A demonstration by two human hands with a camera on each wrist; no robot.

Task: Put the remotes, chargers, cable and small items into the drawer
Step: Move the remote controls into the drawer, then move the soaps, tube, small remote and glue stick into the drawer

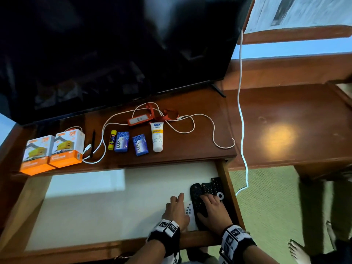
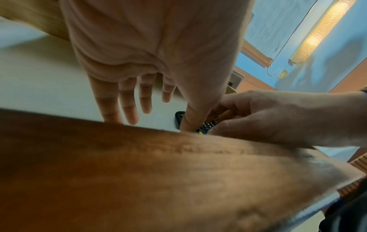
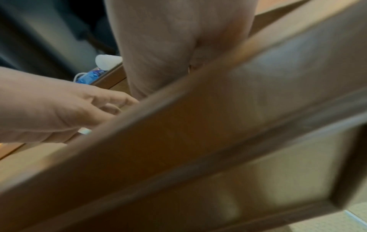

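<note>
The drawer [image 1: 230,197] stands pulled out, with a pale floor. In its right front corner lie three black remotes [image 1: 208,187] side by side, and a white remote [image 1: 190,210] left of them. My left hand [image 1: 177,204] rests on the white remote, fingers [image 2: 127,102] straight over the drawer floor. My right hand [image 1: 209,202] lies on the black remotes with curled fingers, gripping the oval black remote [image 1: 196,191]. On the desk above sit two orange charger boxes [image 1: 53,149], a white cable [image 1: 182,130], a glue stick [image 1: 112,140], two soap bars [image 1: 131,143] and a cream tube [image 1: 157,137].
A large dark TV [image 1: 114,54] overhangs the back of the desk. An orange tag with a lanyard [image 1: 140,120] and a black pen [image 1: 92,141] also lie on the desk. Another white cable [image 1: 242,111] hangs down right of the drawer. Bare feet [image 1: 299,250] stand on the green carpet.
</note>
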